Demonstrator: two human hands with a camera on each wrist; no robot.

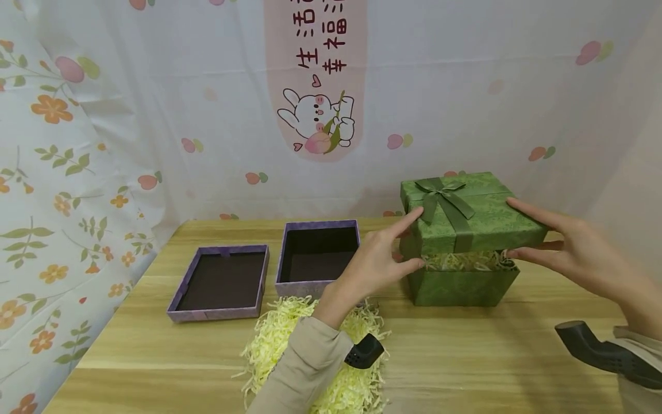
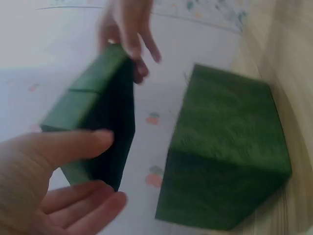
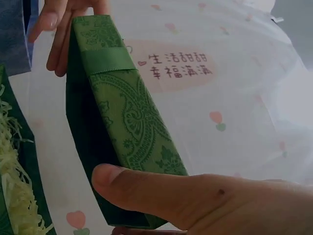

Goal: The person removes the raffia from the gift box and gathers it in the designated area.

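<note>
Hands, left point(image 1: 380, 256) and right point(image 1: 579, 247), grip opposite sides of a bow-trimmed green lid point(image 1: 491, 210) just above a green gift box point(image 1: 460, 290); yellow paper shreds point(image 1: 281, 328) lie on the table point(image 1: 165, 368).

1. At left on a wood-grain table point(image 1: 450, 356): a shallow purple tray point(image 1: 221, 283), black inside, open side up.
2. Just to its right, a deeper purple box point(image 1: 318, 253), likewise open and dark within.
3. Heaped close in front of the box, pale-yellow shredded paper point(image 1: 276, 339), strands loose at the edges.
4. Behind, a white fabric backdrop point(image 1: 207, 103) printed with small pink-and-green motifs, a cartoon rabbit point(image 1: 318, 118) beneath dark-red Chinese characters point(image 1: 306, 34) near its centre.
5. Far left, a cloth point(image 1: 52, 190) of orange flowers and green leaves.
</note>
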